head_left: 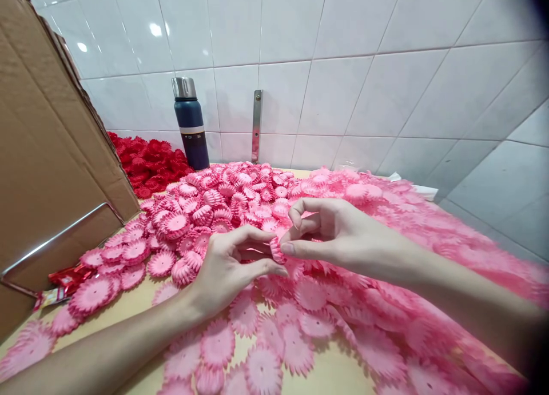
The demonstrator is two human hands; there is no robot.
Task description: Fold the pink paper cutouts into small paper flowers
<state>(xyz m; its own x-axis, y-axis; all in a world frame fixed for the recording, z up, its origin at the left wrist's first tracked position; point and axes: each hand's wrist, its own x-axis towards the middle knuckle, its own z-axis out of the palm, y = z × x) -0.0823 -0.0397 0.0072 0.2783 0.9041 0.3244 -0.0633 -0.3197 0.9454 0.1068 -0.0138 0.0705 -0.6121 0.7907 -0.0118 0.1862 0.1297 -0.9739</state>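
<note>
A small pink scalloped petal piece is between my two hands, its edges folded up into a cup. My left hand pinches it from the left with thumb and fingers. From the right, my right hand touches it with the thumb, the index finger curled above. Curled pink pieces are heaped behind and to the left of my hands. Flatter, paler pink pieces spread over the table in front and to the right.
A dark blue bottle stands against the tiled wall, beside a pile of red pieces. A cardboard box rises at the left, near a red wrapper. A metal strip is on the wall. The tabletop shows through.
</note>
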